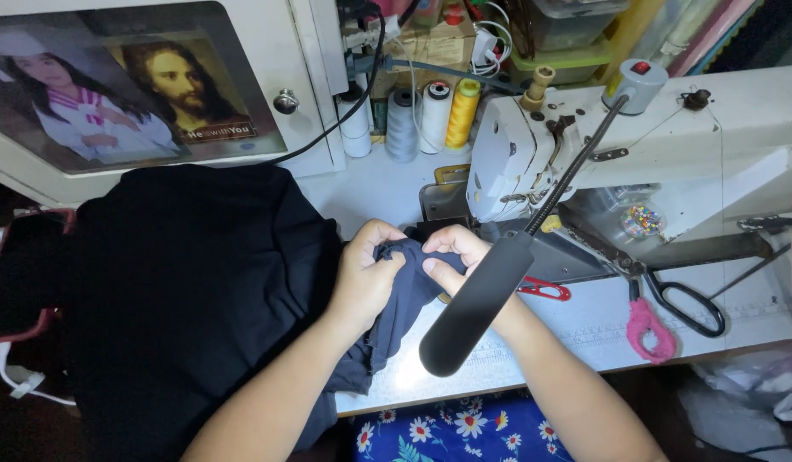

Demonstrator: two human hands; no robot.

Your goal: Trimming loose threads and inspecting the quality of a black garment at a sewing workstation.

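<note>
Nearest to us lies a blue cloth with white flowers [464, 432], below the edge of the desk [584, 329]. Just above it our two forearms reach forward. A black lamp head [475, 304] on a bendy neck hangs over the right forearm and hides part of it.

Our left hand [366, 274] has its grip pinched shut on a fold of dark navy fabric [404, 287], thumb against fingers. Our right hand [452, 257] pinches the same fold just beside it, so the two grips nearly touch. The fabric bunches between them and trails down over the front edge of the desk. To the left it joins a big heap of black cloth [182, 299] that covers that side of the desk.

Right of the hands we see a red-handled tool [546, 289] partly under the lamp, then black scissors [682, 299] with a pink loop [651, 332] at their handle, all lying on the desk.

Just behind the hands stands the white sewing machine [584, 145]. The fold is held right in front of its needle end.

Farther back, spools of thread [434, 115] in white, grey and yellow stand in a row. At far left, framed pictures [131, 90] lean behind a white cabinet door.
</note>
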